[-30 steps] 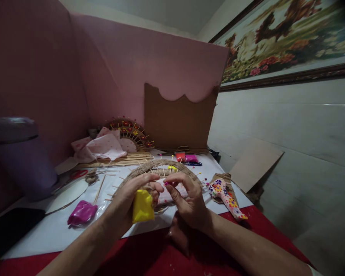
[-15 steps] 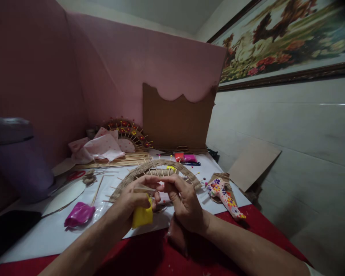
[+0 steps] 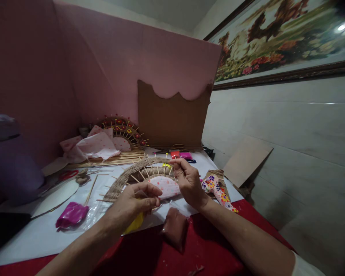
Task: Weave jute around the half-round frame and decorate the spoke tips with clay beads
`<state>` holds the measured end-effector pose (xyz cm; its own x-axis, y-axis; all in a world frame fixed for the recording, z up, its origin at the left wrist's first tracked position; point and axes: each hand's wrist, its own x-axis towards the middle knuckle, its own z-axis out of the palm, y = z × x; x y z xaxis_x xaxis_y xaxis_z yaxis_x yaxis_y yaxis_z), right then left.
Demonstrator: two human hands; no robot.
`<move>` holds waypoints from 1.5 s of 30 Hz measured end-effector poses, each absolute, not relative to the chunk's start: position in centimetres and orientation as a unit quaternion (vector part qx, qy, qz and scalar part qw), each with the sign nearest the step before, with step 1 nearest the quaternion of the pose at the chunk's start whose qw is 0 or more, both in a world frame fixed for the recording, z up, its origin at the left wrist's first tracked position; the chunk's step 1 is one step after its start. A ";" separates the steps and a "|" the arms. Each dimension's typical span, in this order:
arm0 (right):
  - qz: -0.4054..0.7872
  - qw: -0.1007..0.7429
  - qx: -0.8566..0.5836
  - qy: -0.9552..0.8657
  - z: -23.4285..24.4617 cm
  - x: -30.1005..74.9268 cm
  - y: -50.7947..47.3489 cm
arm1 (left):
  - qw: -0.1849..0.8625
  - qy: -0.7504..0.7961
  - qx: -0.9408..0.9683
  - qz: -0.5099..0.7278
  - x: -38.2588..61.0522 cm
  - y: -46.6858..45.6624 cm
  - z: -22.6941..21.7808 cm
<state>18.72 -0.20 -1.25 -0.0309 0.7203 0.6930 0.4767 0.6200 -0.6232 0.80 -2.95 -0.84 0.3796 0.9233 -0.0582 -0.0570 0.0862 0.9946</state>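
Observation:
My left hand [image 3: 135, 201] is curled round a yellow packet of what looks like modelling clay [image 3: 134, 224], with clear plastic showing at its fingers. My right hand [image 3: 189, 182] is raised, thumb and forefinger pinched together at the rim of a twine-wrapped arch [image 3: 119, 186]; whatever lies in the pinch is too small to make out. Thin sticks stand across the arch, some tipped with coloured beads, and pink spotted fabric [image 3: 163, 186] fills its inner half-round. A brown clay packet [image 3: 175, 228] lies below my hands on the red cloth.
A magenta clay packet [image 3: 72, 215] lies at left, near a purple bottle [image 3: 14, 165]. A flowered fabric piece [image 3: 218, 189] is at right. Behind are a finished-looking decorated arch [image 3: 123, 128], bundled sticks [image 3: 103, 159] and upright cardboard [image 3: 172, 119].
My hands have parted: the right moved up and right to the arch's rim, the left slightly down. The brown packet and spotted fabric show more fully. The camera view has shifted a little.

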 end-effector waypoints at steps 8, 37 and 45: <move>0.104 0.492 -0.340 -0.795 -0.5 17.7 -2.1 | 0.671 0.363 0.498 0.412 1.2 -3.3 -0.7; 0.197 0.151 -0.488 -0.837 0.3 22.1 -2.2 | 0.630 0.380 0.536 0.414 0.9 -2.7 -1.7; 0.215 0.154 -0.528 -0.807 -1.1 21.5 -3.1 | 0.615 0.386 0.568 0.387 0.8 -2.6 -1.5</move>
